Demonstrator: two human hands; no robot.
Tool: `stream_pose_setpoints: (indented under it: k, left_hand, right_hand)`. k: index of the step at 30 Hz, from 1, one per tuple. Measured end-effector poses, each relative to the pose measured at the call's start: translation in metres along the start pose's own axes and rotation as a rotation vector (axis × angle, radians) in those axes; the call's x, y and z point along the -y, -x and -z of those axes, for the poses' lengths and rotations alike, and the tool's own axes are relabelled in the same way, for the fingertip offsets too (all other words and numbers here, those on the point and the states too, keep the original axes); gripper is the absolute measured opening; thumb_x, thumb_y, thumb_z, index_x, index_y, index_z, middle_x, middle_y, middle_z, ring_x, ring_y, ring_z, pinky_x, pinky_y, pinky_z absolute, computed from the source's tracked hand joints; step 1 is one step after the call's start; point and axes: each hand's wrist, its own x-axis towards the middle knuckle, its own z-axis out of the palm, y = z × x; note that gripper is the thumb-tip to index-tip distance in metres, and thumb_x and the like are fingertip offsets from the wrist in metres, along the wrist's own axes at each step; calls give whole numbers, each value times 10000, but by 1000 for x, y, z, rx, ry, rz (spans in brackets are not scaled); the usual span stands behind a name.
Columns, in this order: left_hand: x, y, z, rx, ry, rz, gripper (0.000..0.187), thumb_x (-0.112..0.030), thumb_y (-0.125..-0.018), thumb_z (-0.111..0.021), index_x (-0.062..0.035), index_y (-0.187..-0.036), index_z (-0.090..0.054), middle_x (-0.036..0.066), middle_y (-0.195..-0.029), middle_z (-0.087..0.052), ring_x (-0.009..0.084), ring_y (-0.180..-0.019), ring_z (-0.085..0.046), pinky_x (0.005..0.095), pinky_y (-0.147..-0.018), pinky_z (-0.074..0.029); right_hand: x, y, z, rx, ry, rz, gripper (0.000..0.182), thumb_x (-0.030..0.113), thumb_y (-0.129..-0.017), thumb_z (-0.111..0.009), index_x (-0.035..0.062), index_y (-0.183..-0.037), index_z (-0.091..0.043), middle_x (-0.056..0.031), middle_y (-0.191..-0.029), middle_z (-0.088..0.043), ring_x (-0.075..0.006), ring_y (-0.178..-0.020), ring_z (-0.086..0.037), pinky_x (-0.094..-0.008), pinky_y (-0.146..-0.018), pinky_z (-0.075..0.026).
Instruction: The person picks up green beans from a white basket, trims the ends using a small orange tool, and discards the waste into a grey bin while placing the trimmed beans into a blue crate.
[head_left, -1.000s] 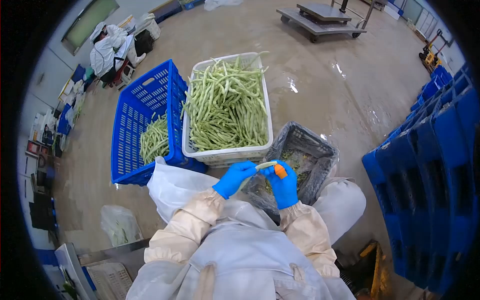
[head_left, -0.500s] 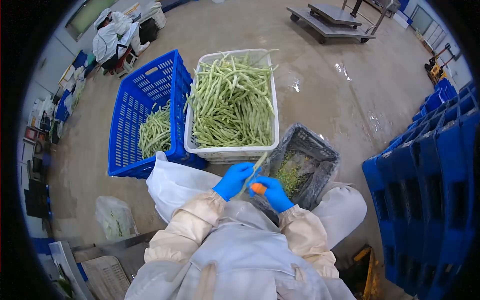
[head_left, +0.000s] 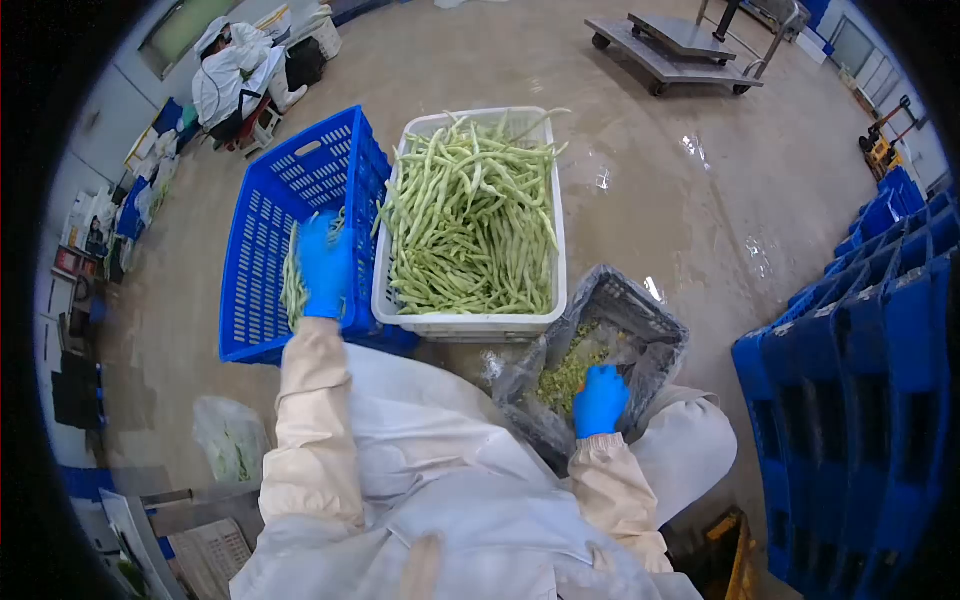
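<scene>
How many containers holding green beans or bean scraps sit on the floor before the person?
3: the blue plastic crate on the left, the white plastic crate in the middle, and the dark bag-lined scrap basket on the right. Others may be hidden.

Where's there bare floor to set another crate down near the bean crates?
Bare wet floor lies right of the white crate, between it, the trolley and the blue stack. It is crowded at the knees: blue crate, lined bin, left hand, right hand.
</scene>
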Motion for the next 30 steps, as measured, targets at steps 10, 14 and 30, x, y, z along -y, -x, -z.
stream_pose_setpoints:
  k: [10, 14, 30]
  left_hand:
    - [-9, 109, -356, 538, 352, 254, 300, -221, -735, -632, -11, -949, -635, 180, -851, -642, 297, -760, -620, 376, -678, -475]
    - [-26, 104, -360, 548, 164, 334, 332, -277, -677, -676, 7, -840, -621, 212, -785, -617, 341, -739, -606, 399, -646, -467]
    - [-86, 97, -52, 931, 375, -90, 188, -173, -722, -641, -43, -857, -619, 132, -764, -558, 327, -728, -539, 397, -659, -431]
  right_hand:
    - [16, -8, -2, 185, -467, 65, 196, 244, -709, -649, 70, -750, -569, -161, -702, -568, -343, -667, -569, -452, -586, -434]
    - [23, -14, 3, 313, -569, 44, 212, 197, -737, -631, 60, -898, -624, -170, -843, -611, -334, -767, -590, -413, -672, -467]
    - [33, -21, 37, 44, -1554, -225, 280, 103, -857, -550, -6, -1115, -537, -137, -1001, -596, -201, -884, -587, -311, -795, -453]
